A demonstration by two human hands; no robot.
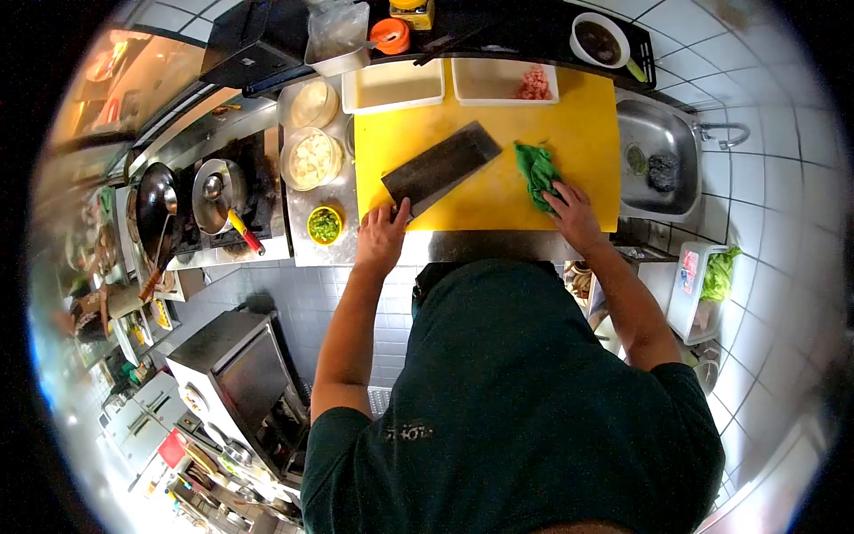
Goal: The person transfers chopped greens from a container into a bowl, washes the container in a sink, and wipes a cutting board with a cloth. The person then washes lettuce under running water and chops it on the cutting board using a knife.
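My left hand [382,236]: clamping dark rectangular cleaver [442,167]
Right hand [575,215]: on crumpled green cloth [535,173], grip unclear
White oblong tray [480,82]: pink meat [534,84]

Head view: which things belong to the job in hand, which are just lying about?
Job, seemingly: broad dark blade (left hand); green cloth (right hand); yellow board beneath.
Apparently just lying about: chopped greens; pink meat; wok; lettuce.

Left grip [382,235], right grip [576,216] apart
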